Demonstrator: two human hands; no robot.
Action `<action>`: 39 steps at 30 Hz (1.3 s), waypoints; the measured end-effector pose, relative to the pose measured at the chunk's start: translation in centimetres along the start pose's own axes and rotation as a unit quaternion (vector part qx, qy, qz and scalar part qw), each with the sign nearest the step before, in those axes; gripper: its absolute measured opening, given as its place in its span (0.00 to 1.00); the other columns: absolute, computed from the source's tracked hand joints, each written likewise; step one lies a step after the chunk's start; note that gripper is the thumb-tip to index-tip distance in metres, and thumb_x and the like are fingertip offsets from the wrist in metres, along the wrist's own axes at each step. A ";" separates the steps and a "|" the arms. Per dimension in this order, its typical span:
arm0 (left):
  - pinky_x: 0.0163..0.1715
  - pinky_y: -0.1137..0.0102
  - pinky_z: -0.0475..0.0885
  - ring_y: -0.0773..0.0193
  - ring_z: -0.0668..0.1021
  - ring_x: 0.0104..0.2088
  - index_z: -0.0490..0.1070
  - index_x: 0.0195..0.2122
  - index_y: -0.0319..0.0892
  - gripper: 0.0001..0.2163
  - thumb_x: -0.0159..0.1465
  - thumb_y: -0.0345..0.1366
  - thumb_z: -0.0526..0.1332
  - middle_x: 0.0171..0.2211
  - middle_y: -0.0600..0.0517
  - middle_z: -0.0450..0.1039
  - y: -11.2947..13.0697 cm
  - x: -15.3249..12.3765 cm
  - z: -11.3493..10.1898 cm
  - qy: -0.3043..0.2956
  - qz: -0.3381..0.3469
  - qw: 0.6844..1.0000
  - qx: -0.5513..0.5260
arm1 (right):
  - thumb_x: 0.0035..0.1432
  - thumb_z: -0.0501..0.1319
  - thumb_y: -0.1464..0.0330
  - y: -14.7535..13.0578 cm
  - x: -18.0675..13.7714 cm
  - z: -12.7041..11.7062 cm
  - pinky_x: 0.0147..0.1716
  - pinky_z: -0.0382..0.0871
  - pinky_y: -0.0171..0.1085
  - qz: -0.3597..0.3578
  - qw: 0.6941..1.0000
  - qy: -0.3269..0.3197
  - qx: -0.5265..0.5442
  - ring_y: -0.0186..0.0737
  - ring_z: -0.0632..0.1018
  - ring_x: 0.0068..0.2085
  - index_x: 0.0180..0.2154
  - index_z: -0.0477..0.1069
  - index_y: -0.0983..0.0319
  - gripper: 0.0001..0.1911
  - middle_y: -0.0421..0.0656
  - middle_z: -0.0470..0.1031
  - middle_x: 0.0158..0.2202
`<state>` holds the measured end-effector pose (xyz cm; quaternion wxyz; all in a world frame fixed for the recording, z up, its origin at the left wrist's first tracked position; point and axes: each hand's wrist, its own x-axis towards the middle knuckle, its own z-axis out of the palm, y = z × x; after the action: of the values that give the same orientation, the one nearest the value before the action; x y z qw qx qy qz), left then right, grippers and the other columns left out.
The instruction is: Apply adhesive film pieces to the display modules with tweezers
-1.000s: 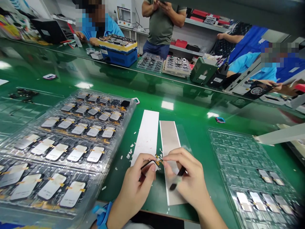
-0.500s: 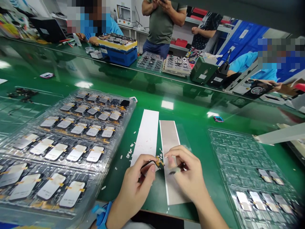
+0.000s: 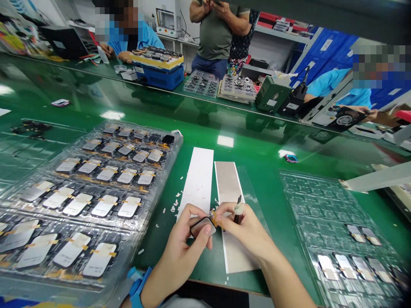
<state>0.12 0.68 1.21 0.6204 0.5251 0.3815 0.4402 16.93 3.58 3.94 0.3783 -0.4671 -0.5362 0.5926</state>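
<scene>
Your left hand [image 3: 178, 256] has its grip clenched on the small display panel [image 3: 202, 226] at the lower end of the white paper strip [image 3: 195, 184], seemingly to steady it while your right hand [image 3: 245, 235], grip closed on a black-handled tool [image 3: 238, 214], touches the amber flex tape [image 3: 216, 220].

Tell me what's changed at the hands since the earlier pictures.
The right hand has turned its small dark tool upright; it slanted down-left before. The left hand still holds the small display panel. The tray of panels and white paper strip stayed put.
</scene>
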 end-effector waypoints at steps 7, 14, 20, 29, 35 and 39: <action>0.27 0.73 0.61 0.68 0.66 0.26 0.57 0.38 0.45 0.09 0.73 0.44 0.52 0.25 0.58 0.62 -0.3 -0.1 0.1 -0.001 0.005 0.999 0.049 | 0.53 0.67 0.53 0.3 -0.3 0.1 0.28 0.69 0.33 0.002 0.998 -0.023 0.056 0.33 0.72 0.26 0.28 0.76 0.62 0.18 0.40 0.74 0.25; 0.28 0.71 0.58 0.66 0.62 0.27 0.55 0.41 0.47 0.09 0.74 0.45 0.49 0.26 0.59 0.58 -0.3 -0.3 0.0 -0.015 -0.031 0.999 0.028 | 0.55 0.67 0.53 0.2 -0.3 0.7 0.30 0.72 0.35 0.021 0.996 -0.033 0.085 0.35 0.76 0.26 0.28 0.73 0.63 0.19 0.41 0.76 0.23; 0.31 0.70 0.59 0.65 0.62 0.30 0.56 0.43 0.47 0.09 0.73 0.46 0.50 0.29 0.57 0.59 -0.3 -0.4 -0.2 -0.026 -0.042 0.999 0.004 | 0.54 0.67 0.51 0.5 -0.5 0.7 0.21 0.64 0.33 0.005 1.000 0.013 0.021 0.32 0.68 0.20 0.28 0.75 0.63 0.21 0.37 0.69 0.18; 0.30 0.72 0.60 0.66 0.64 0.29 0.55 0.43 0.47 0.10 0.73 0.47 0.50 0.27 0.58 0.59 -0.4 0.0 0.1 -0.013 -0.050 0.999 -0.008 | 0.56 0.66 0.62 0.6 -0.8 1.3 0.20 0.46 0.32 -0.046 0.996 0.073 -0.018 0.26 0.54 0.19 0.29 0.76 0.63 0.11 0.32 0.56 0.18; 0.30 0.72 0.61 0.67 0.65 0.28 0.56 0.42 0.46 0.11 0.74 0.47 0.48 0.26 0.59 0.60 -0.3 0.2 0.1 -0.009 -0.038 0.999 -0.007 | 0.55 0.66 0.66 0.4 -0.9 1.5 0.20 0.47 0.32 -0.064 0.995 0.078 -0.016 0.25 0.55 0.19 0.28 0.76 0.65 0.08 0.33 0.59 0.19; 0.31 0.72 0.61 0.67 0.65 0.28 0.56 0.42 0.46 0.10 0.74 0.47 0.48 0.26 0.59 0.60 -0.2 0.0 0.2 -0.011 -0.041 0.999 -0.010 | 0.56 0.65 0.65 0.4 -0.9 1.4 0.20 0.47 0.32 -0.062 0.995 0.071 -0.018 0.25 0.55 0.19 0.28 0.75 0.65 0.10 0.31 0.56 0.17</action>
<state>0.33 0.64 1.01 0.6474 0.5073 0.3919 0.4123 15.86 2.26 3.67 0.4429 -0.4807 -0.5462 0.5239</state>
